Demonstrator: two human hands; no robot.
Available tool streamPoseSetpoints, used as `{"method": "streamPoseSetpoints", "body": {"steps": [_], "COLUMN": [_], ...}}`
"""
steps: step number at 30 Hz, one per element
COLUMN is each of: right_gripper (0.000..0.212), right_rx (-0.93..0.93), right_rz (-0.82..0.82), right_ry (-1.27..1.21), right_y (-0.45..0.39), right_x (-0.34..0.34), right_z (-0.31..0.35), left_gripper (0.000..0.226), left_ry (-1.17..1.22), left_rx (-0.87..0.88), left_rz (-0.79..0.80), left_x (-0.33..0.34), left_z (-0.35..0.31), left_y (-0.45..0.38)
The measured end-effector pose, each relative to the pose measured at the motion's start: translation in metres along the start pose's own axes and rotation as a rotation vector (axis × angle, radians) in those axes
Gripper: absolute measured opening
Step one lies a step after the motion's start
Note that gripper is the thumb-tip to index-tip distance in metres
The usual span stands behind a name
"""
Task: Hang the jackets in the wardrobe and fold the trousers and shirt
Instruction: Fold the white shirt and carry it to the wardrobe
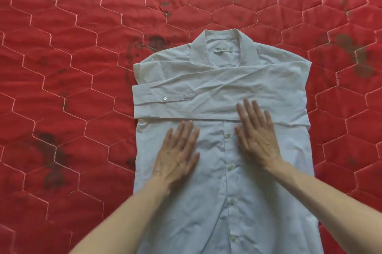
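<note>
Both hands [217,142] press flat on shirt [258,202], bedspread [62,67] around.

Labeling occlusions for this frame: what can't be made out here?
Head view only:
- shirt hem: cut off by the bottom edge.
- collar label text: too small to read.
- Fabric under left hand and right hand: covered by the palms.
- Second sleeve's cuff: hidden under the folded sleeve.

One pale shirt [217,88] is lying on one red quilt [62,67]; two hands, left hand [177,156] and right hand [256,134], are pressing flat on it.
</note>
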State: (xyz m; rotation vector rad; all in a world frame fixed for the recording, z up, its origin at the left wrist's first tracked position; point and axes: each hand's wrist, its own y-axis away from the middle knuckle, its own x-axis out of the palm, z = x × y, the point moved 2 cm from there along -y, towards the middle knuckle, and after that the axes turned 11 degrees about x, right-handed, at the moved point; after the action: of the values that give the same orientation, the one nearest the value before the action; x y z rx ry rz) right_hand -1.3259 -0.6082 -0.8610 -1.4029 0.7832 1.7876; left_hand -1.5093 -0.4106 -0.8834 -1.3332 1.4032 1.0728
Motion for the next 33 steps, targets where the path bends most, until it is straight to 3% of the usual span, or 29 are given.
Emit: {"method": "streamPoseSetpoints", "body": {"steps": [4, 10, 12, 15, 20, 33], "right_gripper": [0.062, 0.070, 0.071, 0.073, 0.072, 0.071], "right_rx": [-0.083, 0.384, 0.456, 0.449, 0.559, 0.446], "right_rz": [0.033, 0.064, 0.093, 0.153, 0.085, 0.122], "right_ry": [0.000, 0.049, 0.076, 0.116, 0.030, 0.049], "right_y": [0.075, 0.122, 0.129, 0.140, 0.187, 0.301], "right_x": [0.015, -0.003, -0.008, -0.010, -0.001, -0.005], "right_z": [0.008, -0.074, -0.091, -0.091, -0.063, -0.099], "left_gripper": [0.062, 0.063, 0.065, 0.068, 0.073, 0.077], "left_ry": [-0.007, -0.019, -0.046, -0.028, 0.040, -0.032], "left_rx": [-0.002, -0.016, -0.046, -0.133, -0.276, -0.184], "left_rz": [-0.008, 0.009, 0.029, 0.079, 0.083, 0.189], "left_x": [0.015, 0.006, 0.005, 0.002, 0.002, 0.007], "left_z": [-0.032, -0.004, 0.006, 0.007, -0.026, -0.073], "left_y": [0.036, 0.071, 0.083, 0.101, 0.141, 0.245]}}
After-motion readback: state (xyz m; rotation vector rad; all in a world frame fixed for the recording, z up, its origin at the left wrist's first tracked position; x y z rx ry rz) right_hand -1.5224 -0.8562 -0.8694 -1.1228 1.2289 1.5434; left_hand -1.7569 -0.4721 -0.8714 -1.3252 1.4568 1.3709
